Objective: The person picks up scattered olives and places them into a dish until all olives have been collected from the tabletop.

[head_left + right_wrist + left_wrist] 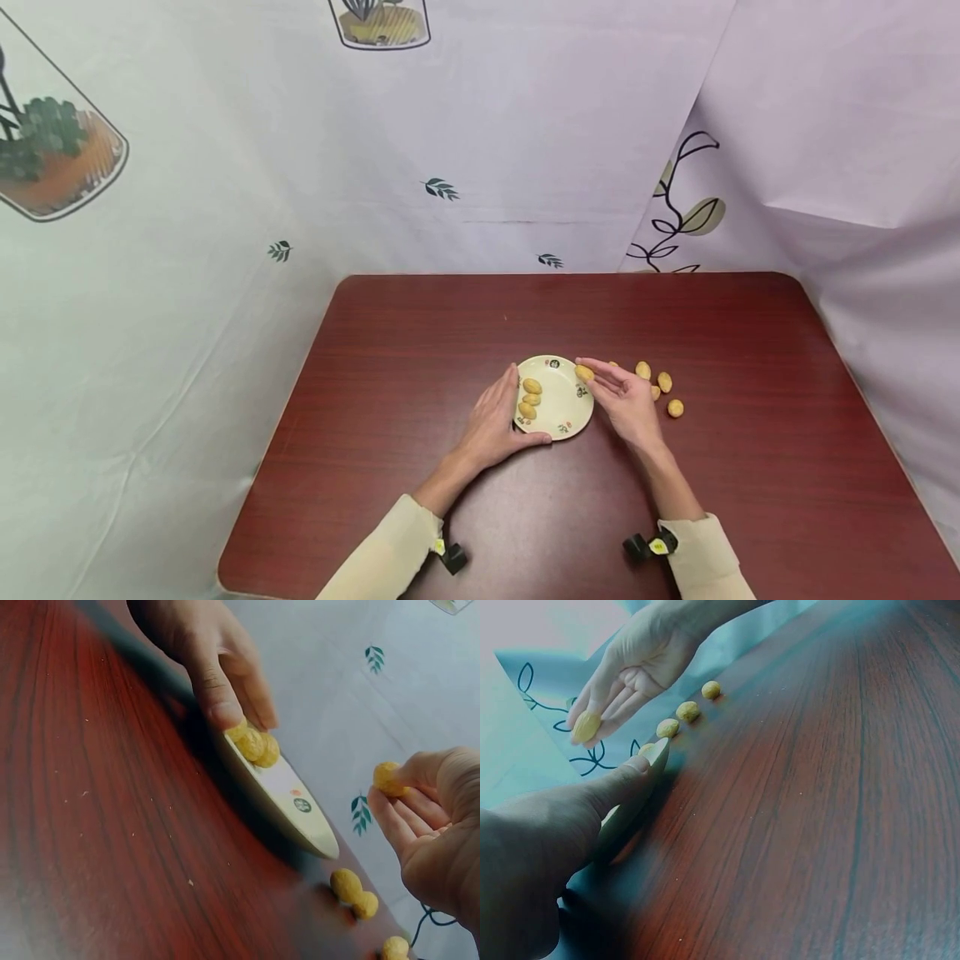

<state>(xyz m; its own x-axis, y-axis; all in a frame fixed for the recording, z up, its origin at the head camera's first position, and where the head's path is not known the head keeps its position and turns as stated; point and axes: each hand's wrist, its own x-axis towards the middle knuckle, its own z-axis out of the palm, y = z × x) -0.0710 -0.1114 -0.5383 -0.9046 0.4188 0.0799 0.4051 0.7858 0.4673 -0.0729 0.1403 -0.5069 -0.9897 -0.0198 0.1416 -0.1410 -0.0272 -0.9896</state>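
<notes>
A cream plate (567, 407) with small printed motifs stands on the table. On its left part lie three small yellow, nut-like oval pieces (532, 386), also seen as bunched pieces (253, 744) in the right wrist view. My left hand (491, 418) holds the plate at its left side, thumb at the near rim (660, 750) and fingers along the left edge. Over the plate's right rim, my right hand (626, 406) pinches another yellow oval piece (584, 373) between thumb and fingertips. Its rough, ridged surface shows in the left wrist view (586, 727).
Several more yellow pieces (664, 382) lie on the dark red table (420, 333) to the right of the plate, partly behind my right hand. Printed white cloth (525, 125) hangs along the table's back and sides.
</notes>
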